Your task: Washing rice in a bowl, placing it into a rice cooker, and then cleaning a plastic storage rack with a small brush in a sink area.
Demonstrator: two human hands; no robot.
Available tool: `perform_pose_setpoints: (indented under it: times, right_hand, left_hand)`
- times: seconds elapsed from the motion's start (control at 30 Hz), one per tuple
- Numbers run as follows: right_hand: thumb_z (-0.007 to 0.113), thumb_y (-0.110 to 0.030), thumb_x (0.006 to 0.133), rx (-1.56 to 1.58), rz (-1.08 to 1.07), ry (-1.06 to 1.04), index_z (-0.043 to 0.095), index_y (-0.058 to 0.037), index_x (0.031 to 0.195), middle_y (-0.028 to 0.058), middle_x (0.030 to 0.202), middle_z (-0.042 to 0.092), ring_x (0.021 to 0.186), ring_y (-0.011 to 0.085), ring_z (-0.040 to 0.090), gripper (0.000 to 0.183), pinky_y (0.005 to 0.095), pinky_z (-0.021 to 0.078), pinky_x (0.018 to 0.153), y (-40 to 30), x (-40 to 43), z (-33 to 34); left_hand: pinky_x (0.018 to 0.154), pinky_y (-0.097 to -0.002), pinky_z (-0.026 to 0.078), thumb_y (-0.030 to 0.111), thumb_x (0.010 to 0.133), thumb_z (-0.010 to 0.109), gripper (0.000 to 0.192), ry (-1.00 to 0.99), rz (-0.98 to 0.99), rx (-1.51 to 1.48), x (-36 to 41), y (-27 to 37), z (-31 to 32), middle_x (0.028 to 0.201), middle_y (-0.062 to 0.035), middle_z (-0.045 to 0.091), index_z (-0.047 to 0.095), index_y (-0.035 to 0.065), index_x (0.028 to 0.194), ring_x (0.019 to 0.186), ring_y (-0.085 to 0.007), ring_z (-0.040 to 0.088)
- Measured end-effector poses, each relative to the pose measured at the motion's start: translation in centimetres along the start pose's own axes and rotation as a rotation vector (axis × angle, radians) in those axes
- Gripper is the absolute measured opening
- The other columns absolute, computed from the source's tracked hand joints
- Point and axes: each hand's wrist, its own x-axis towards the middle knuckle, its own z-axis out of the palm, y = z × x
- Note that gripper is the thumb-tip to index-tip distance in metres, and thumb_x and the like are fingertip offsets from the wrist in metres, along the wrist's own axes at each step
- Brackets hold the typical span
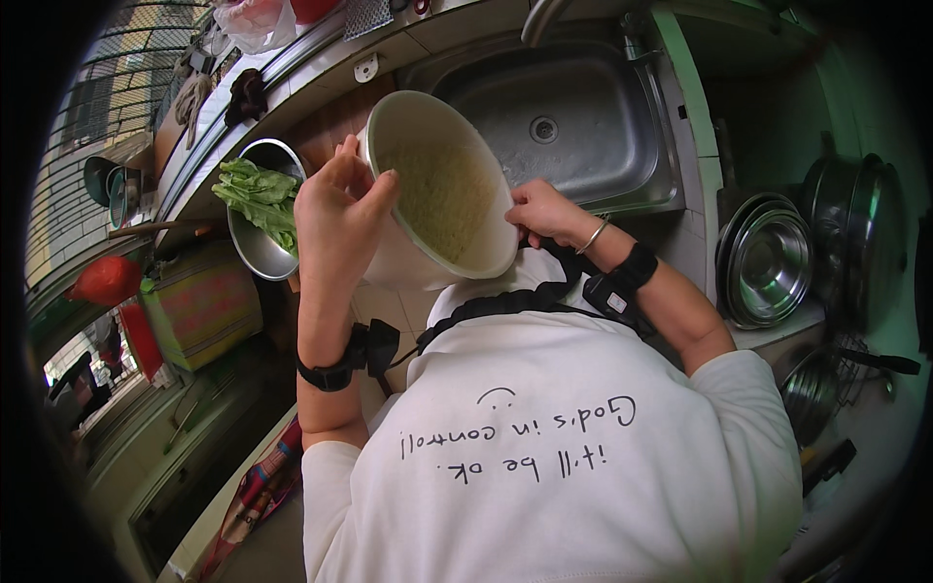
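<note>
A deep, pale round pot (390,251) is held tilted in front of my chest, its mouth facing up towards me. A layer of grain, seemingly rice (441,197), covers its inside bottom. My left hand (342,204) grips the rim on the left, thumb over the edge. On the opposite side, my right hand (547,211) pinches the rim near the sink's front edge. Just left of the pot, a stainless steel bowl (266,259) holds green leafy vegetables (256,195), partly hidden by my left hand.
Behind the pot and to its right is a stainless steel sink (605,124) with a faucet (543,18) above. Nested metal bowls (771,255) lean at the right beside pans (867,240). A yellowish box (200,306) and a red bag (109,280) are at the left.
</note>
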Motion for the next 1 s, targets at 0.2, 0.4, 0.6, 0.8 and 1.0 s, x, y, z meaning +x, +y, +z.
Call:
perform_pose_setpoints:
  times: [0.2, 0.4, 0.6, 0.8, 1.0]
  right_hand:
    - [0.060, -0.007, 0.076, -0.159, -0.566, 0.606, 0.058, 0.0044, 0.089, 0.0059, 0.064, 0.061, 0.048, 0.0157, 0.056, 0.017, 0.0280, 0.0470, 0.048, -0.7, -1.5, -0.4]
    - [0.061, -0.010, 0.073, -0.592, -0.691, 0.881, 0.055, 0.0025, 0.089, 0.0198, 0.072, 0.061, 0.068, 0.0353, 0.062, 0.022, 0.0411, 0.0502, 0.064, -3.9, -7.5, -0.1]
    - [0.061, -0.017, 0.086, -0.454, -0.480, 0.740, 0.061, 0.0047, 0.096, 0.0125, 0.072, 0.064, 0.058, 0.0218, 0.064, 0.024, 0.0340, 0.0510, 0.058, -9.0, -16.4, -8.3]
    - [0.067, -0.036, 0.082, -0.565, -0.202, 1.622, 0.063, 0.0040, 0.106, 0.0203, 0.096, 0.067, 0.089, 0.0322, 0.066, 0.047, 0.0381, 0.0513, 0.078, -5.6, -28.9, -22.2]
    - [0.068, -0.039, 0.079, -0.814, 0.304, 2.034, 0.059, 0.0095, 0.113, 0.0260, 0.100, 0.065, 0.093, 0.0365, 0.064, 0.060, 0.0396, 0.0508, 0.082, 0.3, -41.1, -35.6]
  left_hand:
    - [0.067, -0.0220, 0.051, 0.009, 0.082, 0.066, 0.008, -0.189, -0.446, -0.401, -0.3, -9.6, -2.6, 0.081, -0.0008, 0.064, 0.061, 0.0038, 0.086, 0.072, -0.0071, 0.061]
    - [0.082, -0.0444, 0.054, 0.000, 0.070, 0.057, 0.041, -0.369, -0.698, -1.031, -1.2, -11.9, 4.0, 0.100, -0.0071, 0.061, 0.056, 0.0050, 0.112, 0.092, -0.0254, 0.062]
    - [0.068, -0.0389, 0.055, -0.002, 0.068, 0.048, 0.024, -0.458, -0.522, -1.019, 3.3, -10.1, 9.3, 0.085, -0.0080, 0.058, 0.055, 0.0005, 0.091, 0.076, -0.0230, 0.061]
    - [0.063, -0.0364, 0.054, -0.005, 0.068, 0.048, 0.015, -0.444, -0.539, -1.032, 1.5, -7.9, 8.4, 0.076, -0.0069, 0.057, 0.054, 0.0010, 0.080, 0.069, -0.0209, 0.060]
    - [0.061, -0.0357, 0.055, -0.006, 0.068, 0.050, 0.017, -0.244, -0.576, -0.990, -0.4, -7.0, 6.0, 0.077, -0.0058, 0.056, 0.054, 0.0040, 0.082, 0.066, -0.0198, 0.059]
